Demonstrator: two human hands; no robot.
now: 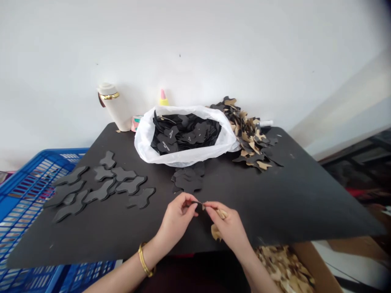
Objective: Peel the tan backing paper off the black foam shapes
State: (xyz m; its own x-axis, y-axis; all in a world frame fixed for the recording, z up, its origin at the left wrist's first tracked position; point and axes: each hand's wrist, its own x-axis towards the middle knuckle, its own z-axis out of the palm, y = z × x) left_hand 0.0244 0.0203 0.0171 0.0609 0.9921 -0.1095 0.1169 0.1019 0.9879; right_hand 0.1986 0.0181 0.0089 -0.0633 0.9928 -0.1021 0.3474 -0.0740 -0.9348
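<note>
Bag of white plastic (145, 138) is standing open on a dark table (275, 211) and is holding a mass of black cut pieces (186, 136), some bearing pale print. Nearer the person than the bag, and slightly right of its middle, a small dark piece (198, 203) is being held between both hands. The left hand (176, 217), with a gold bangle (141, 260) circling its wrist, is pinching one end, thumb and forefinger closing together on it. The right hand (229, 228) is pinching the other end, where a tan tip is showing; its remaining fingers are curling about tan scraps (216, 232), their exact hold being hidden. Just in front of the bag, a low stack of black pieces (187, 180) is lying. Left of the bag, thick black shapes (99, 191) are lying spread, several overlapping. Right of the bag, a heap of black and tan pieces (250, 144) is sprawling. Behind the bag's left end, a cream tumbler (117, 112) is standing. Far left of the bag, beyond the table edge, a blue crate (18, 187) is sitting; nearer the person and right of the bag, below table level, a cardboard box (317, 268) is holding more tan offcuts (284, 268)
</note>
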